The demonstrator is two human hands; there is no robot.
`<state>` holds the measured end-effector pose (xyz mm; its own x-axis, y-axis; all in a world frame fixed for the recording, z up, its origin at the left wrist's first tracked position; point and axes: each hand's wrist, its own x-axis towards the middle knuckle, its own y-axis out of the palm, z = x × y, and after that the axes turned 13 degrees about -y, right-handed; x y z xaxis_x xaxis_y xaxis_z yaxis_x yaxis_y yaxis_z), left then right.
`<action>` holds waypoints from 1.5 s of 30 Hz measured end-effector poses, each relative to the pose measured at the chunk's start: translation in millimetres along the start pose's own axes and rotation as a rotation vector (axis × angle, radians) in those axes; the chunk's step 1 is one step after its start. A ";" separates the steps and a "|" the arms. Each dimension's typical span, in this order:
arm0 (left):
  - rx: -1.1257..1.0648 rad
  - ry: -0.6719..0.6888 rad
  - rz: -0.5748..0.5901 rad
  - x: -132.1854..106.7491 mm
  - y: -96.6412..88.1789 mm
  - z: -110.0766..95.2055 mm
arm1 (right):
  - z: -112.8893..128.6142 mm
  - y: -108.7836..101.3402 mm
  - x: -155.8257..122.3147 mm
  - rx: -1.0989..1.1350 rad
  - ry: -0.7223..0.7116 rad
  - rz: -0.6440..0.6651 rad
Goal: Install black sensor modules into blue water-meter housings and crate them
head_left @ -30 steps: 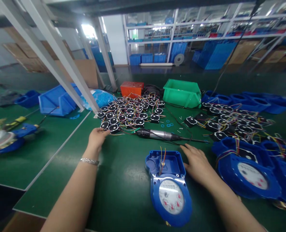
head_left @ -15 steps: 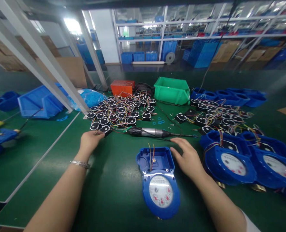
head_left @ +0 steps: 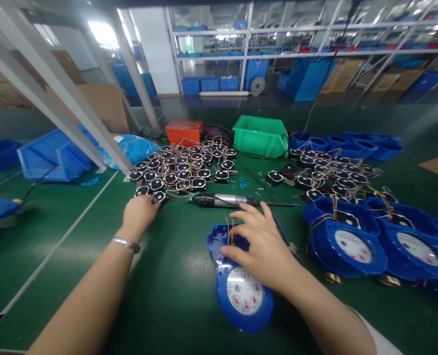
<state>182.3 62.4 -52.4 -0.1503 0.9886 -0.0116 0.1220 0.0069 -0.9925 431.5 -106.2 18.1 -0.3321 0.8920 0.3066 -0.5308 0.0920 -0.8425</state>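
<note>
A blue water meter (head_left: 224, 291) lies face up at front centre. Its white dial (head_left: 244, 291) has red pointers, and thin yellow and orange wires (head_left: 231, 231) rise from the box-shaped part. Over that part is my right hand (head_left: 263, 241), fingers spread and curved, thumb and fingertips close to the wires; it grips nothing. At the near left edge of a heap of black modules with wires (head_left: 182, 167), my left hand (head_left: 141, 214) has its fingers closed on the nearest black module (head_left: 160, 197). Its fingertips are partly hidden.
A silver-and-black electric screwdriver (head_left: 226, 200) lies behind the meter. Small screws and blue rings (head_left: 243, 185) are scattered beyond. A green bin (head_left: 260, 135) and an orange box (head_left: 184, 132) stand farther back. More blue meters (head_left: 346, 241) and black modules (head_left: 333, 170) fill the right side.
My right hand has moved left from beside the meter to above its box part, covering some of it. My left hand stays at the same module, its fingers more curled.
</note>
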 end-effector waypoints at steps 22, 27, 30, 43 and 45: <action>-0.549 0.869 -0.118 -140.8 -95.8 -49.4 | 9.3 14.7 -58.2 0.125 -0.204 -0.376; -0.576 0.974 0.014 -148.1 -72.2 -86.0 | 7.8 13.5 -59.6 0.174 -0.200 -0.376; -0.551 0.979 0.062 -148.7 -63.3 -91.3 | 6.9 13.4 -60.6 0.181 -0.189 -0.382; -0.479 1.019 0.085 -154.5 -58.6 -93.1 | 4.7 13.9 -62.6 0.271 -0.177 -0.388; -0.460 1.026 0.074 -154.4 -59.1 -93.6 | 5.1 14.5 -63.2 0.273 -0.163 -0.396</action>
<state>290.1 -76.6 19.4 0.7245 0.6434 0.2473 0.4788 -0.2118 -0.8520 440.9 -163.4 -11.2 -0.1698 0.7295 0.6626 -0.8177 0.2710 -0.5079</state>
